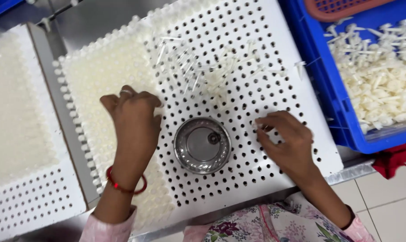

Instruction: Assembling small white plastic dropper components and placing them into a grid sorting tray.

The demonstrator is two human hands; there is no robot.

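Peg-loading step: left hand point(133, 118) curled over filled rows of the perforated board point(274, 94); right hand point(286, 139) grip pinching one white peg point(256, 125); next needs an empty hole.

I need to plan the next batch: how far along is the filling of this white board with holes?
Done: the left part of the board is packed with white plastic pieces. In hand: the left hand works at the filled edge; the right hand pinches a piece. Left: most holes on the right are open, loose pieces lie on top, and the blue crate holds many.

Bright, even overhead light, soft shadows, white parts washed out, slight blur throughout.
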